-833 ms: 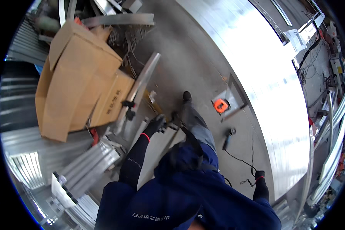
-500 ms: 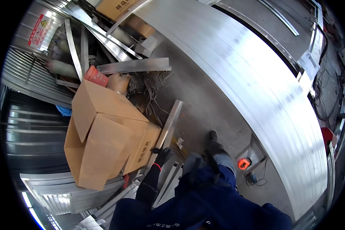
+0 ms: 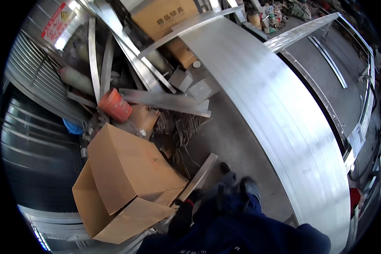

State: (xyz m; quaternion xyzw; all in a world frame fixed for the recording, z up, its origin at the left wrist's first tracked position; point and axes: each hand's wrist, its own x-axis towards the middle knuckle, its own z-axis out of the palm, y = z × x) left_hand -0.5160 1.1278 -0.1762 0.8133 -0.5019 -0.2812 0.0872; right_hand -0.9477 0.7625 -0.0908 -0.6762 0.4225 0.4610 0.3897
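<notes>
My left hand [image 3: 194, 196], in a black glove with a red band at the wrist, is at the near end of a silver metal bar [image 3: 204, 172]. Its dark fingers reach across the bar and look closed on it, though they are partly hard to make out. The bar slants along the right side of a big cardboard box [image 3: 148, 167], whose flaps stand open. My right hand does not show; only the dark blue jacket is visible on that side.
A long, wide silver metal sheet [image 3: 279, 110] curves down the right side. Beyond the box lie a red bucket [image 3: 115, 106], a metal channel [image 3: 165, 101], tangled cords and long metal strips [image 3: 131, 51]. Another cardboard box [image 3: 165, 19] stands at the back. My feet are on the grey floor.
The view has shifted, so the box, bar and bucket sit lower in the picture. More shows at the back. The orange tool on the floor is out of sight. My left hand stays at the bar.
</notes>
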